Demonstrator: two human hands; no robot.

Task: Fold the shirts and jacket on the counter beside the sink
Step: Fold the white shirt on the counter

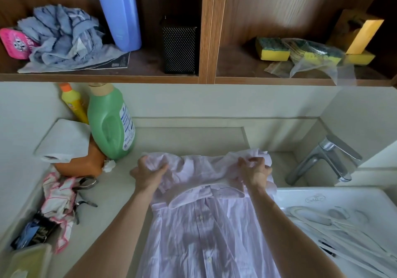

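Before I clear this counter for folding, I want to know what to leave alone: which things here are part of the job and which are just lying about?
Part of the job:
- striped shirt, gripped at the far end by the left hand and right hand

Lying about:
- green bottle
- yellow bottle
- patterned cloth
- faucet
- hangers in the sink
- sponges on the shelf

My left hand (148, 175) and right hand (254, 171) pinch thin, creased lilac cloth, the shirt (206, 224), finely striped with small glossy buttons. It lies on a smooth matt pale counter (120, 194). Right of the shirt: polished chrome faucet (322, 161) and glossy white sink (343, 196). Left: semi-gloss green plastic bottle (109, 125). Above: grained matt wood shelf (207, 30) holding rough yellow sponges (272, 48).
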